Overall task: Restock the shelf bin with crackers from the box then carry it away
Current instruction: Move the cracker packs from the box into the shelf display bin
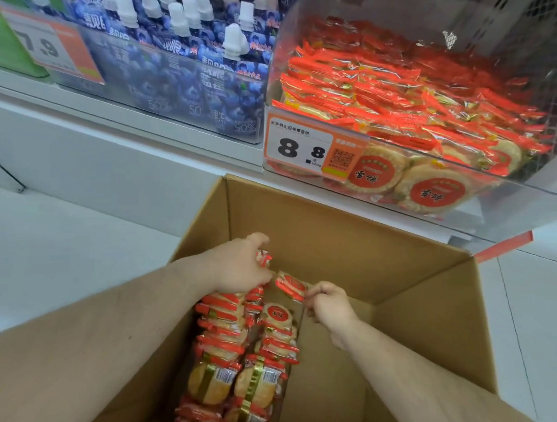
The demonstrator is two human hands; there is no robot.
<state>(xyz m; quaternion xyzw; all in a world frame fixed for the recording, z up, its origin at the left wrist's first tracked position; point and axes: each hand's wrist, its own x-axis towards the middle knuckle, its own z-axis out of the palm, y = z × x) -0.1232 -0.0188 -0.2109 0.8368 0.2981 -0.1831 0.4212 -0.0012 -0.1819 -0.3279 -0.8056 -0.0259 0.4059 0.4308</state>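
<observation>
An open cardboard box (pixel 350 234) stands on the floor below the shelf. Two rows of red-wrapped cracker packs (pixel 226 341) fill its left side; the right side is bare cardboard. My left hand (pixel 239 267) reaches in and grips packs at the far end of the left row. My right hand (pixel 328 303) pinches the edge of one cracker pack (pixel 290 285) at the far end of the right row. Above, the clear shelf bin (pixel 516 196) is heaped with the same red cracker packs (pixel 408 98) and carries a price tag (pixel 310 147) reading 8.8.
Left of the bin, a clear tray of blue spouted jelly pouches (pixel 179 58) sits on the same white shelf (pixel 80 127). A second price tag (pixel 49 43) hangs at the far left. Pale floor tiles (pixel 56 246) surround the box.
</observation>
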